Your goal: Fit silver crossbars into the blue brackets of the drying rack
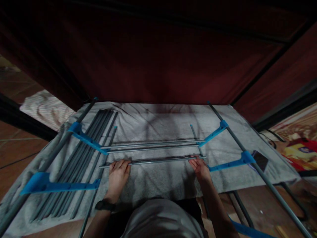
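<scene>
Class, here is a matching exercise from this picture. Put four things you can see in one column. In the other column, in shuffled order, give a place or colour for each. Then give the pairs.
Things
1. single rod
2. rod bundle
3. wristband
4. plastic bracket

Place or colour
A. bright blue
B. on the left wrist
C. lying along the left side of the grey cloth
D. across the cloth, touched by the left hand and the right hand

Pairs: 1-D, 2-C, 3-B, 4-A

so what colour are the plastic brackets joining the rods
The brackets are bright blue, best seen in the head view.
</scene>
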`<state>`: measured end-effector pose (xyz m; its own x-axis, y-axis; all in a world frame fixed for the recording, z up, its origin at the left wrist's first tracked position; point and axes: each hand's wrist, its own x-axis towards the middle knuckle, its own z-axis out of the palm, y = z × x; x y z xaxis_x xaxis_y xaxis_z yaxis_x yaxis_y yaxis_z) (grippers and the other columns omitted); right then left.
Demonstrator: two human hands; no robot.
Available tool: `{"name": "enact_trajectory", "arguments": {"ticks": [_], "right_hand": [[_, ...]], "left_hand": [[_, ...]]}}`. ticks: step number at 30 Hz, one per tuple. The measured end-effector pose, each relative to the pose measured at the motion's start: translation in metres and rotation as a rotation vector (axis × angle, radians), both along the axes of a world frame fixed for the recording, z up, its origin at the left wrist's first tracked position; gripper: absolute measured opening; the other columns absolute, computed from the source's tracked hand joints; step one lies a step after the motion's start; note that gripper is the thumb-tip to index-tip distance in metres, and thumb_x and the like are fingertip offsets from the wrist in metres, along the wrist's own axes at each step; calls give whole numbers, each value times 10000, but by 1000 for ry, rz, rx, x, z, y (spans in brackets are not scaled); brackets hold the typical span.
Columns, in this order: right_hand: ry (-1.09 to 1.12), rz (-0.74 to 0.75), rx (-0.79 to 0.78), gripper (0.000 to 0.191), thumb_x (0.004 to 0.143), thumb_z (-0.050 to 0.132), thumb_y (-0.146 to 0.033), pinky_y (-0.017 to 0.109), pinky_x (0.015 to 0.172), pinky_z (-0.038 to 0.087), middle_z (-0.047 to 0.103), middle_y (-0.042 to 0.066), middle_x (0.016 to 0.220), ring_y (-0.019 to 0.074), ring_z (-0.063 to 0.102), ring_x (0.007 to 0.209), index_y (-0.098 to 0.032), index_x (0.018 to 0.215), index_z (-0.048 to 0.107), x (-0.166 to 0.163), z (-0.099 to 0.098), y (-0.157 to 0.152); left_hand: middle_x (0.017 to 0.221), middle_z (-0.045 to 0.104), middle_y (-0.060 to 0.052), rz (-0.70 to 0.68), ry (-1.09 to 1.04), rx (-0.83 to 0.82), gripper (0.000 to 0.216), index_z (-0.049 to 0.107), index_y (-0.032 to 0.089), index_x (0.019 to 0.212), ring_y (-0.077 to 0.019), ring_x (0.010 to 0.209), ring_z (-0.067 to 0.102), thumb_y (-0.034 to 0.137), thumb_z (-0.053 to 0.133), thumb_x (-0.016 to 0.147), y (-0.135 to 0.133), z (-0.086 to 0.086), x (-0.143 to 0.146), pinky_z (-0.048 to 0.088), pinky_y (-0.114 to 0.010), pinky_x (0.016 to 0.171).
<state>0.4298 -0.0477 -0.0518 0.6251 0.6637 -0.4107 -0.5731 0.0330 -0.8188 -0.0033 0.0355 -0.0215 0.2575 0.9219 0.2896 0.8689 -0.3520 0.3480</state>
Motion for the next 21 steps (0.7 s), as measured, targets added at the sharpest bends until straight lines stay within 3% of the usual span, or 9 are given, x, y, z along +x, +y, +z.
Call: {"name": "enact_trajectory", "arguments": {"ticks": [5, 10, 13, 17, 21], "right_hand": [[5, -48, 26, 255, 682, 872, -324, 357, 794, 691, 817, 13, 882, 202, 799, 848, -252, 835, 680, 2, 2, 8], [-11, -89, 17, 324, 689, 897, -384, 374, 822, 693, 776, -21, 820, 184, 782, 802, -261, 805, 621, 9, 3, 11], [-29, -102, -2, 368, 699, 907, -423, 398, 869, 687, 714, -53, 739, 177, 764, 774, -265, 805, 592, 16, 1, 10], [-43, -92, -31, 367, 713, 895, -446, 427, 960, 663, 664, -53, 718, 180, 750, 805, -261, 802, 591, 23, -2, 8], [-36, -68, -48, 346, 727, 871, -453, 438, 1018, 640, 664, -40, 753, 174, 735, 830, -264, 784, 587, 24, -6, 6]], "left_hand": [[1071, 781, -138, 132, 42, 34, 344, 776, 223, 1113, -352, 1134, 663, 319, 462, 1012, -4, 3, -9, 321, -560, 1195], [1126, 768, -140, 273, 34, 39, 336, 748, 218, 1123, -357, 1145, 626, 317, 448, 1006, -4, 4, -14, 300, -612, 1201], [1140, 742, -141, 376, -38, 66, 283, 744, 229, 1063, -374, 1170, 610, 317, 489, 976, -3, 4, -16, 301, -658, 1198], [1333, 646, -175, 498, -152, 64, 219, 726, 224, 1033, -431, 1327, 546, 322, 563, 925, 0, 4, -16, 350, -698, 1184], [1420, 540, -161, 578, -423, 79, 190, 660, 232, 1055, -377, 1389, 525, 270, 619, 874, 4, 4, -14, 428, -614, 1213]]}}
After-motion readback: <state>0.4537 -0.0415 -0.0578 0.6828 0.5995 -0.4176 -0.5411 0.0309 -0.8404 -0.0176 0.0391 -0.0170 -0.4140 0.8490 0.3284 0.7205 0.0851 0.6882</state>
